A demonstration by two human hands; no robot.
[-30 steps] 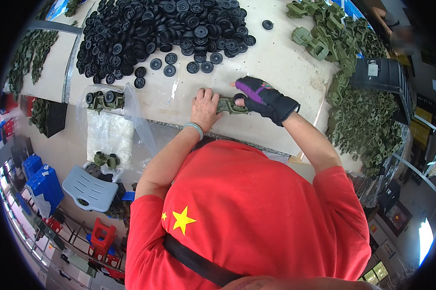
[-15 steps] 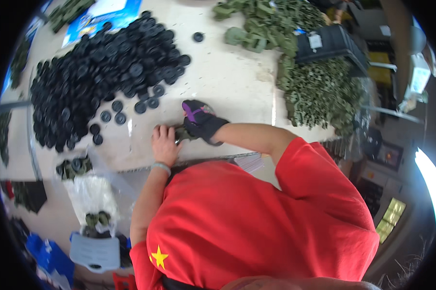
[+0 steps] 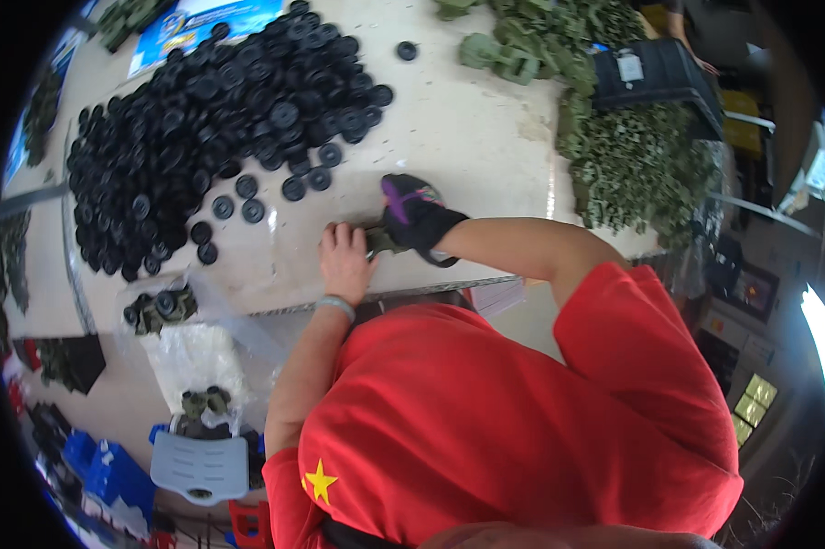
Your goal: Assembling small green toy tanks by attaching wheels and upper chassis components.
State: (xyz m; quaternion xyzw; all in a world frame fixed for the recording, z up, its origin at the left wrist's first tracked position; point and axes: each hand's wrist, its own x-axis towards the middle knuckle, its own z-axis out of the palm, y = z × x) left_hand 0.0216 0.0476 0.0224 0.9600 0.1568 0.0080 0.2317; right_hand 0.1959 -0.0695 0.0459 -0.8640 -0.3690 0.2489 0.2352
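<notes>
My left hand [image 3: 346, 263], bare, rests at the near edge of the table with its fingers against an olive-green plastic part [image 3: 382, 241]. My right hand [image 3: 419, 215] wears a black and purple glove and is closed over the other end of that part. Its fingertips are mostly hidden by the glove's back. Beyond my hands to the left spreads a big heap of black toy-like wheels [image 3: 248, 101], with several loose ones near its edge. A single wheel [image 3: 407, 50] lies apart, farther back.
To the right are piles of small olive-green parts [image 3: 646, 169] and a black bin [image 3: 646, 78]. Another person's arm [image 3: 691, 41] shows at the far right. A plastic bag [image 3: 193, 357] with green parts and a grey-blue stool [image 3: 200, 467] stand left of me.
The whole view has shifted, so the table and both hands appear farther right. Both hands stay at the green part, with little visible change in grip.
</notes>
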